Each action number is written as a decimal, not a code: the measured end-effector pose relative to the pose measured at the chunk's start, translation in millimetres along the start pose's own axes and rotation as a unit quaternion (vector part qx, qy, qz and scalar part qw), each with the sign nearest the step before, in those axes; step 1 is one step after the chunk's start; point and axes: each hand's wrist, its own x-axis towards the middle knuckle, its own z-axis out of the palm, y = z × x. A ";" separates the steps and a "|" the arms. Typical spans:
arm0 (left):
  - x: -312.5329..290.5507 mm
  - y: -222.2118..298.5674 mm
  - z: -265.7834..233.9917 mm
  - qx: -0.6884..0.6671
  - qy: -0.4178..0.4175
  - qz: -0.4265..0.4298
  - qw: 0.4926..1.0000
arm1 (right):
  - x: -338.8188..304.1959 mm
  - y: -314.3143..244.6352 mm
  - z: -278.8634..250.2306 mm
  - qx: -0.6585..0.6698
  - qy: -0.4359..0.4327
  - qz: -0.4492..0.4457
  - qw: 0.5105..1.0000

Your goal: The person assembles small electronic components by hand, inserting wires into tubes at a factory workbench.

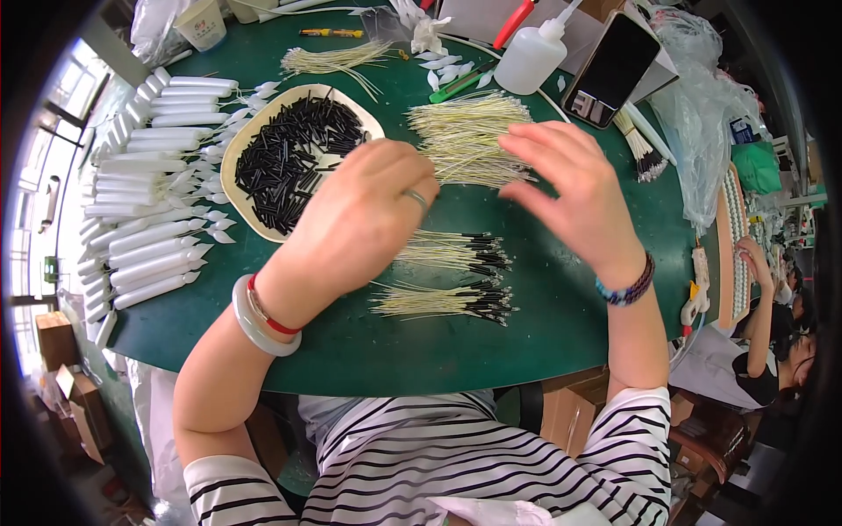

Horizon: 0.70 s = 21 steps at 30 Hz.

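Note:
My left hand [373, 197] hovers by the right rim of a cream bowl [230, 180] filled with short black tubes [289, 149]. Its fingers are curled together, and whatever they may hold is hidden. My right hand [574, 180] is over the right end of a large pile of thin cream wires [465, 131]. Thumb and fingers are spread there, with nothing visible between them. Below my hands lie two bundles of similar wires with black ends, one bundle [456, 252] above the nearer bundle [443, 300].
White candle-shaped lights [158, 263] fill the table's left side. Behind stand a white squeeze bottle [531, 57], a dark phone [611, 70], a green cutter [460, 85] and a loose wire bunch [338, 59]. Clear plastic bags [697, 114] hang at right, near another person's arm [761, 307].

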 end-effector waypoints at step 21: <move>-9.1 16.8 -12.0 -0.265 0.031 -0.203 0.942 | 4.0 -36.6 2.8 0.229 -0.025 0.115 0.966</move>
